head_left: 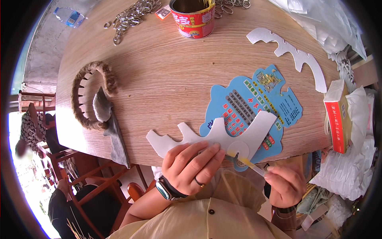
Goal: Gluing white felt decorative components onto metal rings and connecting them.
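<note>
- At the lower middle of the frame, the left hand [195, 169] holds the white notched piece [256, 125] by its lower edge, fingers close together on top, thumb hidden.
- Just right of it, the right hand [285, 185] pinches a slim brush [258, 170], its yellow-coated tip at a round white disc [238, 148] on the piece.
- The coating looks partway at best: yellow shows around the disc, while the rest of the visible face is bare white, without fur.
- Beneath and beyond, the blue card [292, 107] carries a yellow smear near its top, perhaps from the same paste.
- In the upper right of the frame, the curved white strip [296, 53] is bare and seems not yet worked.
- At the left, the brown furry band [75, 103], with dark teeth inside its curve, looks covered already; a grey furry piece [102, 107] lies against it.
- At the top middle, the red tin [195, 27] has yellow at its rim, beside metal clasps [133, 18].
</note>
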Demonstrator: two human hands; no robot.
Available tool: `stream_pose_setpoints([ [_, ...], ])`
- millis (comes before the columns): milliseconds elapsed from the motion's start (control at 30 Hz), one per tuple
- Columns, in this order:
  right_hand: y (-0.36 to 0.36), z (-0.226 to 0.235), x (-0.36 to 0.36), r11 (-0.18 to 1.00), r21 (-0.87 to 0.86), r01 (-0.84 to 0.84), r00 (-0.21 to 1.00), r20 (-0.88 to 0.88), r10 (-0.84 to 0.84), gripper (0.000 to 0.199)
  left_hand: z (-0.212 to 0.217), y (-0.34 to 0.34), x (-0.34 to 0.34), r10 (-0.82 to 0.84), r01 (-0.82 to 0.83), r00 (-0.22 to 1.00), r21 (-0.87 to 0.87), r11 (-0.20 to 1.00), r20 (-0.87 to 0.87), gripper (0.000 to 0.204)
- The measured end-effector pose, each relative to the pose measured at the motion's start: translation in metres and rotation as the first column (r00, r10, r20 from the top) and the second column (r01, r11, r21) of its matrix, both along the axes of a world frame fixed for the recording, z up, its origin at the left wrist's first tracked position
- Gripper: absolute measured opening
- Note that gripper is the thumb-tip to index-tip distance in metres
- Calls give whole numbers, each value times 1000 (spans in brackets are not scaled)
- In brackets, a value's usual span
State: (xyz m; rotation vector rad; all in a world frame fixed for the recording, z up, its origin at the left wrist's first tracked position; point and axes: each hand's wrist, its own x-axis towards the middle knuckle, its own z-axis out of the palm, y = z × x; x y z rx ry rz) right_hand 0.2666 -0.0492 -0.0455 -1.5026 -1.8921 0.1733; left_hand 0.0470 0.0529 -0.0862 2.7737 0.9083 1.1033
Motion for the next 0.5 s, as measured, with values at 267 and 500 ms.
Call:
stream_pose_setpoints([
  [267, -1, -1, 0, 1000, 0, 6, 1000, 10, -6, 22, 0, 0, 1, 5, -5, 1000, -1, 1000, 6, 23],
  [500, -2, -1, 1, 1000, -16, 19, 1000, -15, -19, 24, 0, 0, 1, 12, -12, 1000, -5, 1000, 12, 22],
])
